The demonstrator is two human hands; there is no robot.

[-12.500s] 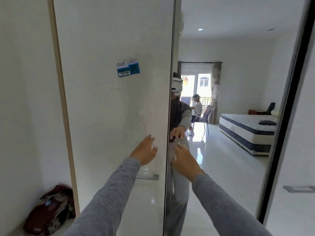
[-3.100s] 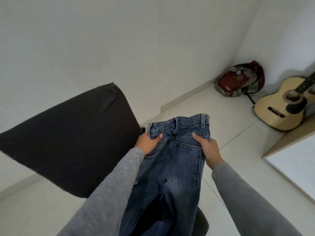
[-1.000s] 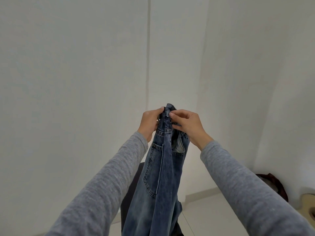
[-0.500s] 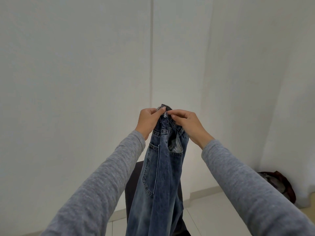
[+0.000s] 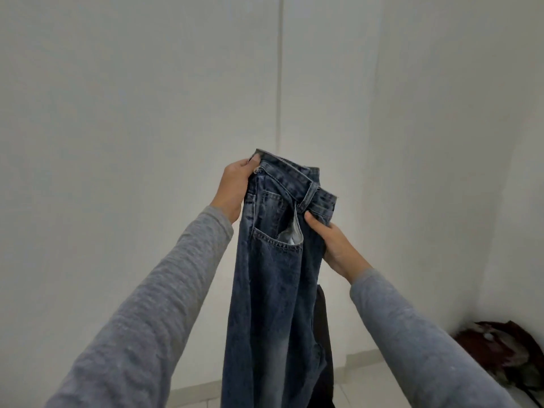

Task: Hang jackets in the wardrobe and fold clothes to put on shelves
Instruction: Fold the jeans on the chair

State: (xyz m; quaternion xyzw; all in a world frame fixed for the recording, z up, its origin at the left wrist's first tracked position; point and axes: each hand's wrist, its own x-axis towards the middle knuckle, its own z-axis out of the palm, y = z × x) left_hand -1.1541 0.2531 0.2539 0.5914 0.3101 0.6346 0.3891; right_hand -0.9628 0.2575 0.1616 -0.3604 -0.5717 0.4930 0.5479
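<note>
A pair of blue jeans point(image 5: 270, 290) hangs in front of me, folded lengthwise with the legs dropping out of the bottom of the view. My left hand point(image 5: 235, 189) grips the waistband at its upper left corner. My right hand point(image 5: 332, 242) holds the right side of the jeans a little lower, near the belt loop and the front pocket, thumb on the denim. Both arms wear grey sleeves.
White walls fill the view, with a vertical seam point(image 5: 279, 83) straight ahead. A dark chair back point(image 5: 323, 348) shows behind the jeans. A red-brown patterned bag point(image 5: 500, 351) lies on the light tiled floor in the right corner.
My hands, which pinched the waistband close together, have moved apart. The right hand has slid down the right side, and the waistband has spread open wider.
</note>
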